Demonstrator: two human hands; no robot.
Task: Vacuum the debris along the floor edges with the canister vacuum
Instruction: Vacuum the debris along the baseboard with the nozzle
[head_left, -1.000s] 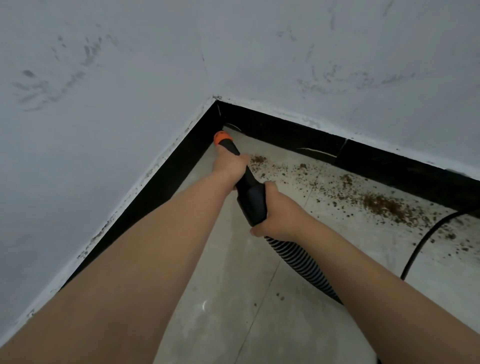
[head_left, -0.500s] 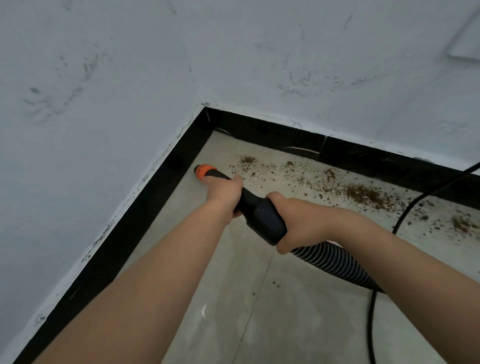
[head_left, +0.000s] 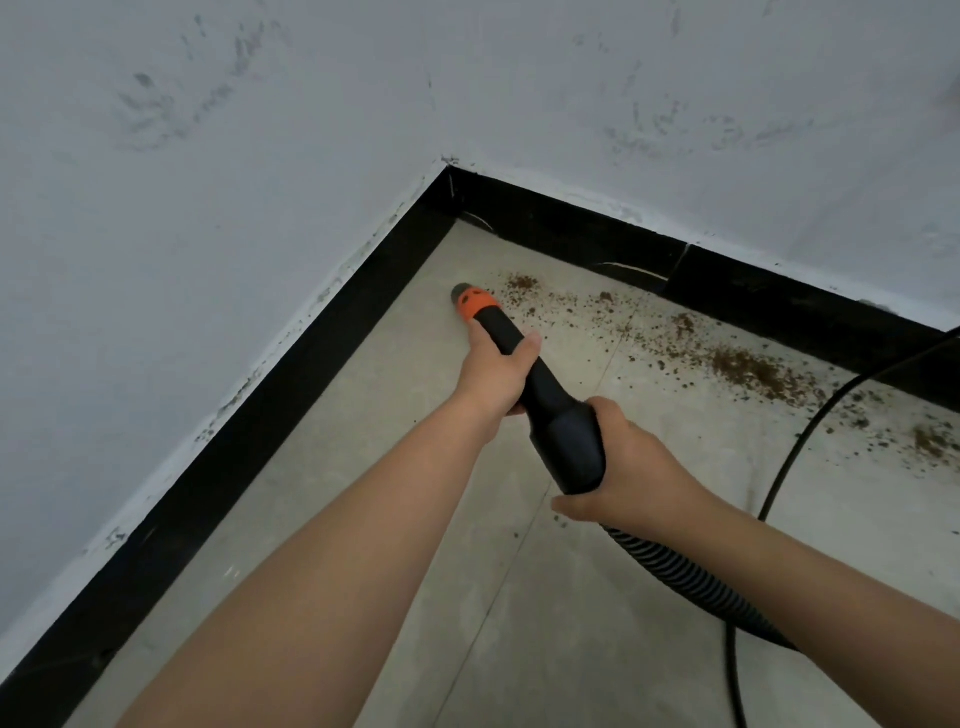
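Your left hand (head_left: 496, 371) grips the black nozzle (head_left: 524, 364) near its orange tip (head_left: 474, 301); your right hand (head_left: 618, 467) wraps the wide end where the ribbed hose (head_left: 675, 571) joins. The debris (head_left: 737, 366) lies along the far skirting (head_left: 779, 306), right of the tip. Keep the tip low, sweep slowly rightward along that edge, and mind the cable (head_left: 779, 467).
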